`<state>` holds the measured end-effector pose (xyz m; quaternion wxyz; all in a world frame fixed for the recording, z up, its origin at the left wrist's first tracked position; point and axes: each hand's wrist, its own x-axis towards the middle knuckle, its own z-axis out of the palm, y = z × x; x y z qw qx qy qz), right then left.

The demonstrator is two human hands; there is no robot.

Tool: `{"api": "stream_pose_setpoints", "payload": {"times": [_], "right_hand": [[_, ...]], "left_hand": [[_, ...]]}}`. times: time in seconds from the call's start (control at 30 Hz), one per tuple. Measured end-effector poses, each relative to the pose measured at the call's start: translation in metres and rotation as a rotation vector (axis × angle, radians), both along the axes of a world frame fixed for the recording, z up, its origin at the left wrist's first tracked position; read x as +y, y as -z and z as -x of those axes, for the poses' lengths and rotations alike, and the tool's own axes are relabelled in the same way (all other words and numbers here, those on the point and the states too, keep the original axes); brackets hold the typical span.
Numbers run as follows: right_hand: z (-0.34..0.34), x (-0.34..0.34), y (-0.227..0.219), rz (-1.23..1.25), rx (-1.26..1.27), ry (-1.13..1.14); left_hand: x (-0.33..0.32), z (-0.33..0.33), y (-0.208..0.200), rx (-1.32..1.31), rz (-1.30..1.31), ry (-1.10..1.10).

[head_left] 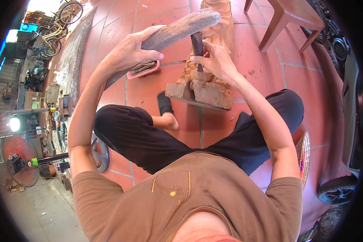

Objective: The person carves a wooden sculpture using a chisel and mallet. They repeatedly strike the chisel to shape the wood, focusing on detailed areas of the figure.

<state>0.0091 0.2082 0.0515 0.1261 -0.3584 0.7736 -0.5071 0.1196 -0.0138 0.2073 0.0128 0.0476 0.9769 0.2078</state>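
Observation:
A long, grey-brown wooden mallet lies slantwise in my left hand, its rounded head just above and touching or nearly touching the chisel's butt. My right hand has its fingers and thumb closed round a dark chisel, held upright with its lower end against the carved wood. That reddish-brown wood carving lies along the floor, stretching away from me, with a rough block-like base nearest me. A pink tray of chisel-like tools stands partly behind my left wrist.
I sit on red floor tiles with my legs spread around the carving's near end. A plastic chair stands at the far right, beside motorbikes. Leftward are a long timber, a fan and bicycles.

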Motion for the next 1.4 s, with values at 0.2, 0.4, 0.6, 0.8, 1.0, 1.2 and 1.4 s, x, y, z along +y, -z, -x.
{"api": "stream_pose_setpoints", "payload": {"times": [0.2,0.4,0.6,0.8,1.0,1.2,1.4], "right_hand": [[-0.006,0.001,-0.001,0.005,0.081,0.016],[-0.012,-0.001,-0.001,0.049,0.115,-0.001],[-0.010,0.009,-0.007,0.008,0.014,-0.005],[-0.011,0.008,-0.013,0.021,-0.006,-0.018],[0.002,0.016,-0.004,0.019,0.101,0.123],[0.016,0.032,0.004,0.207,-0.188,0.068],[0.007,0.030,0.009,0.219,-0.336,-0.005]], "left_hand": [[0.020,0.005,-0.012,0.060,-0.368,-0.067],[0.007,-0.008,0.010,-0.018,-0.244,-0.006],[0.005,-0.003,0.003,0.009,-0.565,-0.102],[0.003,-0.005,0.012,0.027,-0.337,-0.026],[0.013,-0.004,0.007,0.047,-0.335,-0.093],[0.022,-0.003,-0.002,0.008,-0.682,-0.253],[0.024,0.001,0.002,0.073,-0.588,-0.126]]}}
